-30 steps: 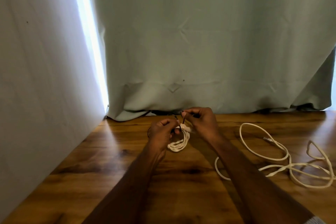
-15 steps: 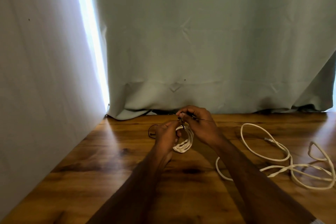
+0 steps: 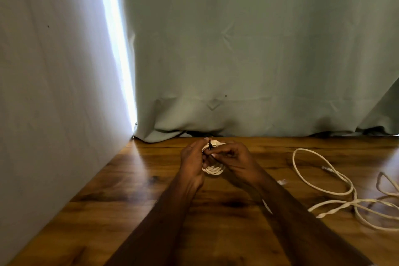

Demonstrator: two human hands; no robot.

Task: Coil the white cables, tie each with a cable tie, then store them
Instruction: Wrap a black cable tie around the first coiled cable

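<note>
Tying up the first white cable

Both hands, the left hand [image 3: 192, 157] and right hand [image 3: 235, 157], squeeze the coiled cable [image 3: 213, 169] over the table [image 3: 129, 201], pinching a black tie [image 3: 209, 144]. Next, pull it tight. A loose cable [image 3: 323, 179] waits farther right.

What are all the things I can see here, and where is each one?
coiled cable: one, white, held between both hands above the table
cable tie: one, black, thin, at the top of the coil
loose cable: white, sprawled on the table at right; cannot tell if one or more
table: one, brown wood, underneath everything
curtain: one, pale green, behind the table
wall: white, at left
left hand: one, gripping the coil
right hand: one, pinching at the tie
</note>
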